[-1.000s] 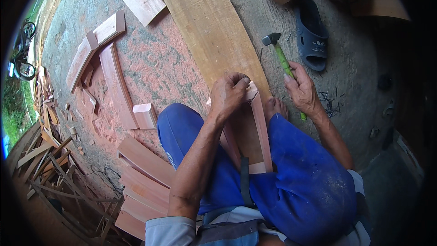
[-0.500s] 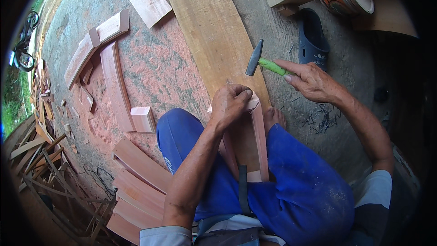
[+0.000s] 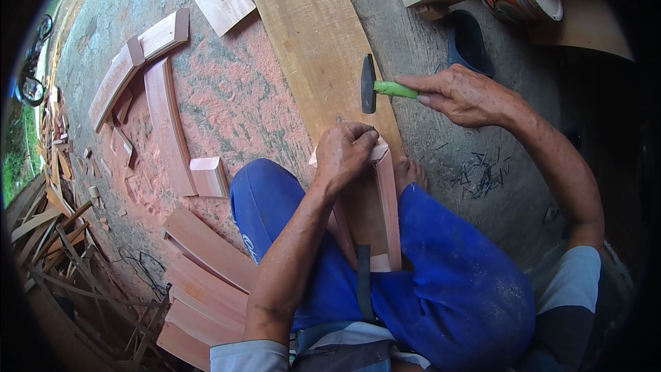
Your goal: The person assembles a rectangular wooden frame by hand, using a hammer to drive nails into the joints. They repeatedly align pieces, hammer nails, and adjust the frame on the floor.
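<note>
My right hand (image 3: 463, 96) is closed round the green handle (image 3: 397, 89) of a hammer, whose dark head (image 3: 369, 84) hangs above the board just beyond my left hand. At the far end of a narrow pinkish wooden frame (image 3: 389, 200), my left hand (image 3: 346, 153) pinches thumb and forefinger together over the corner. A small dark tip, apparently a nail (image 3: 374, 129), shows at those fingertips; most of it is hidden. The frame stands between my legs, and a dark strap (image 3: 364, 282) lies across its near end.
Under the frame's far end runs a long brown board (image 3: 310, 34). Loose nails (image 3: 484, 176) lie on the concrete at right, beyond my bare foot (image 3: 411, 173). Curved wooden pieces (image 3: 167, 127) and stacked slats (image 3: 206, 282) are at left, near scrap wood (image 3: 62, 255). A dark clog (image 3: 469, 45) sits upper right.
The hammer has moved left and slightly up, its head turning nearly upright in view above the board. My left hand keeps its pinch at the frame's corner.
</note>
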The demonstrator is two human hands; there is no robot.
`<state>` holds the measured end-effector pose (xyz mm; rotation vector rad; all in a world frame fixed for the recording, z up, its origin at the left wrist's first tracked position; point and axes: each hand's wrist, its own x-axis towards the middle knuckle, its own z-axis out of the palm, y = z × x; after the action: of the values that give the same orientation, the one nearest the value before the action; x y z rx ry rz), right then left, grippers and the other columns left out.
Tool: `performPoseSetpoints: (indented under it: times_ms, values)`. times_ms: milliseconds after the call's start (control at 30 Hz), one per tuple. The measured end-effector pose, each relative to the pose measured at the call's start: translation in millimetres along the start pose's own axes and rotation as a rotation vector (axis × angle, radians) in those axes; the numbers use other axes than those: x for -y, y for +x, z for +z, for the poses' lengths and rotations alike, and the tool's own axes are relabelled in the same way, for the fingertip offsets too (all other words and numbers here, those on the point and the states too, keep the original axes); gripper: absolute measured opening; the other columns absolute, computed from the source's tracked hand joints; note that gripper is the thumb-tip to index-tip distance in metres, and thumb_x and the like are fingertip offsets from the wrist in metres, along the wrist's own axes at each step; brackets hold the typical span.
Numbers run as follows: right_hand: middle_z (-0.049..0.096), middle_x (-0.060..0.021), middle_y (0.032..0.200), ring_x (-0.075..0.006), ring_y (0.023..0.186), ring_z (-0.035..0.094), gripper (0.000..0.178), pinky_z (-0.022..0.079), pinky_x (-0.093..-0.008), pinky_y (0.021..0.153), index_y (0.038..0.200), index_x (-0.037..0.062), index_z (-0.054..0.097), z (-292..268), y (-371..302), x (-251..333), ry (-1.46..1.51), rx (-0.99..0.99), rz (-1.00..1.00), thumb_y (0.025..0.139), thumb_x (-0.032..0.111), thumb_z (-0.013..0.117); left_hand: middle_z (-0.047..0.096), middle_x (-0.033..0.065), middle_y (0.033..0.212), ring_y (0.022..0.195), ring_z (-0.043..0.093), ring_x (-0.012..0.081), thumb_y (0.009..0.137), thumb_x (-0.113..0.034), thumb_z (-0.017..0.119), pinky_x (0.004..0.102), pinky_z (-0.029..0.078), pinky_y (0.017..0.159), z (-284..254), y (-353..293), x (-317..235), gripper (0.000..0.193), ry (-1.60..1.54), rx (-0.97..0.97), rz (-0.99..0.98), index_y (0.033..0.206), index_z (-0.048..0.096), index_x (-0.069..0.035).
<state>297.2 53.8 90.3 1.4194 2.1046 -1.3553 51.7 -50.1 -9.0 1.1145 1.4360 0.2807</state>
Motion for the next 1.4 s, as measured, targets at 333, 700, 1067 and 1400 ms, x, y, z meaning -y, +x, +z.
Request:
performPoseSetpoints:
  times_ms: [333,700,1067,1400]
  values:
    - [0.071,-0.0116,0.079,-0.0195,0.067,0.064,0.044,0.053,-0.0427,0.071,0.150,0.0163,0.060,-6,1,4,0.083,-0.244,-0.020,0.106,0.019,0.059,0.076,0.0064,0.079,0.070,0.067,0.0098,0.097,-0.022,0.071,0.0305,0.054,0.065,1,-1,1,0.026,0.019,-0.007,-0.009,0.102,0.081,0.002]
    - [0.075,-0.0140,0.089,-0.0201,0.069,0.064,0.049,0.052,-0.0449,0.072,0.152,0.0186,0.058,-1,-1,11,0.021,-0.209,0.042,0.103,0.014,0.063,0.077,0.0191,0.085,0.077,0.076,0.0330,0.092,-0.028,0.069,0.0415,0.058,0.074,0,-3,-7,0.028,0.088,-0.006,-0.020,0.101,0.082,-0.005]
    - [0.065,-0.0031,0.089,-0.0096,0.070,0.051,0.055,0.049,-0.0299,0.068,0.160,0.0169,0.047,102,-41,-10,0.532,-0.333,0.173,0.106,0.014,0.054,0.051,0.0197,0.140,0.137,0.043,0.0394,0.074,-0.083,0.068,0.0739,0.010,0.118,43,-66,13,0.102,0.777,-0.435,0.269,0.128,0.059,0.002]
    - [0.061,-0.0052,0.072,-0.0127,0.064,0.055,0.052,0.049,-0.0355,0.065,0.157,0.0135,0.050,60,-44,-34,0.270,-0.231,0.043,0.105,0.016,0.056,0.057,0.0147,0.124,0.125,0.049,0.0337,0.072,-0.074,0.074,0.0638,0.016,0.120,46,-57,11,0.088,0.772,-0.408,0.263,0.119,0.061,-0.001]
